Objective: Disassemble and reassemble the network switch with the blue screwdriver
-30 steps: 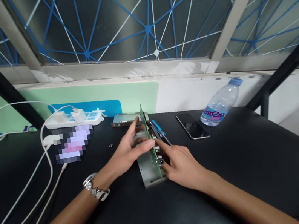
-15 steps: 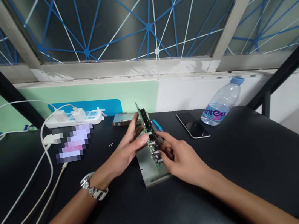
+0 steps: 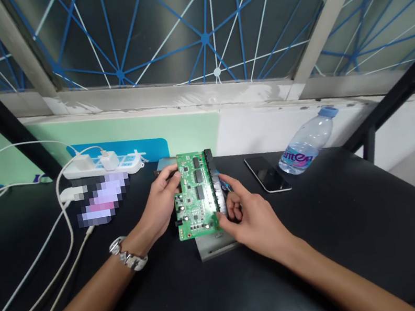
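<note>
- Metal plate [image 3: 216, 251] beneath circuit board [image 3: 199, 199]: lay on the worktop [image 3: 169, 305], mostly covered. Could have scraped components if met at a careless angle; could not tell whether touching.
- Grasped the circuit board's lower right corner with the fingers of the right hand [image 3: 255, 216], thumb by the black port row [image 3: 214, 181]. Might have strained that row through squeezing too hard.
- Pinched the left edge with the fingers of the left hand [image 3: 160, 203], holding the circuit board tilted, component side towards the head camera. Might have dropped that side through slackening; found its white print too small to read.
- Half hid a blue tool [image 3: 225, 184] beside the right hand; risked knocking it with a sideways sweep.
- Saw no readable writing on the dark phone [image 3: 268, 174].
- Read roughly "ante", ending unclear, on the bottle [image 3: 305, 147].
- Could make out nothing legible on the power strip [image 3: 129, 162].
</note>
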Demonstrator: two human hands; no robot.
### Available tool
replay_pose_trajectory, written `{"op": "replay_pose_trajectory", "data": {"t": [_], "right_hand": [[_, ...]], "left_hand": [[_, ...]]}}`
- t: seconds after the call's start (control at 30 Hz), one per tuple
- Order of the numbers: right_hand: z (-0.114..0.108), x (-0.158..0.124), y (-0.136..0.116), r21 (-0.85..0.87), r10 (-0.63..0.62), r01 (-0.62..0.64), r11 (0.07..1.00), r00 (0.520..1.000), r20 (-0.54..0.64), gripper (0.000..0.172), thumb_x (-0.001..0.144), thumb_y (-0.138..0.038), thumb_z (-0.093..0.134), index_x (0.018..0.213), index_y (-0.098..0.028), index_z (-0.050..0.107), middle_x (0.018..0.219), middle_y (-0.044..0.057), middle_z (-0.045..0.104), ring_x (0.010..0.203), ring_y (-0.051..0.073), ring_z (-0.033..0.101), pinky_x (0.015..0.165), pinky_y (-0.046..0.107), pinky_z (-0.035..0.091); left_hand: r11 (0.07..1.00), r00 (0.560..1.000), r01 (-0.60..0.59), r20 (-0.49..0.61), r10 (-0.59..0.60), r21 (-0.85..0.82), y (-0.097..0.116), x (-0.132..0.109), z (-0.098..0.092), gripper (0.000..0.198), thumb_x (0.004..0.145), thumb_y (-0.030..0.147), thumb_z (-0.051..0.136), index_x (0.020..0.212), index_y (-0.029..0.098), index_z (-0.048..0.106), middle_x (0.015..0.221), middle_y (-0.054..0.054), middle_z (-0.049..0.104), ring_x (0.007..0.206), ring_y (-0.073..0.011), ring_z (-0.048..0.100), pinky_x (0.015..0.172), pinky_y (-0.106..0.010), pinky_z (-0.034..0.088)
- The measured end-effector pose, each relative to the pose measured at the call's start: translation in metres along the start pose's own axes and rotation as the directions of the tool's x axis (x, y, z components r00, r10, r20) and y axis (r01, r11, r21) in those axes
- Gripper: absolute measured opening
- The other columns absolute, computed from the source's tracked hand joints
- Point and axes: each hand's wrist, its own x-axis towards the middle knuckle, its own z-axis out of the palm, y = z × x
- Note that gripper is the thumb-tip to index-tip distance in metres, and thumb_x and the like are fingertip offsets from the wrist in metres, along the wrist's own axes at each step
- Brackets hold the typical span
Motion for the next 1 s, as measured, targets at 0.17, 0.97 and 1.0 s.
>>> {"op": "replay_pose_trajectory", "data": {"t": [0.17, 0.97, 1.0], "right_hand": [[-0.001, 0.003, 0.005, 0.138, 0.027, -0.028, 0.990, 1.000, 0.009, 0.040, 0.084, -0.034, 0.061, 0.120, -0.017, 0.058, 0.060, -0.006, 0.051, 0.052, 0.012, 0.049, 0.054, 0.027, 0.037], [-0.003, 0.009, 0.014, 0.294, -0.071, 0.128, 0.947, 0.977, -0.199, 0.023, 0.093, -0.030, 0.060, 0.112, -0.018, 0.067, 0.091, 0.006, 0.069, 0.083, 0.018, 0.065, 0.074, 0.032, 0.057], [-0.003, 0.010, 0.014, 0.308, -0.065, 0.128, 0.943, 0.976, -0.207, 0.026, 0.093, -0.030, 0.060, 0.115, -0.018, 0.067, 0.094, 0.007, 0.069, 0.085, 0.019, 0.065, 0.075, 0.033, 0.058]], "left_hand": [[0.991, 0.992, -0.126, 0.000, 0.126, 0.035, -0.001, 0.000, -0.001, 0.029, 0.092, 0.033, 0.063, 0.119, 0.025, 0.064, 0.095, -0.003, 0.068, 0.075, -0.0121, 0.057, 0.069, -0.024, 0.046], [0.956, 0.976, -0.174, 0.168, 0.137, 0.236, -0.029, 0.002, -0.014, 0.045, 0.097, 0.055, 0.042, 0.122, 0.026, 0.065, 0.139, -0.007, 0.056, 0.117, -0.0284, 0.055, 0.089, -0.037, 0.047], [0.951, 0.974, -0.189, 0.166, 0.152, 0.242, -0.028, 0.001, -0.013, 0.044, 0.097, 0.055, 0.041, 0.117, 0.025, 0.067, 0.137, -0.008, 0.057, 0.117, -0.0282, 0.055, 0.089, -0.036, 0.047]]}}
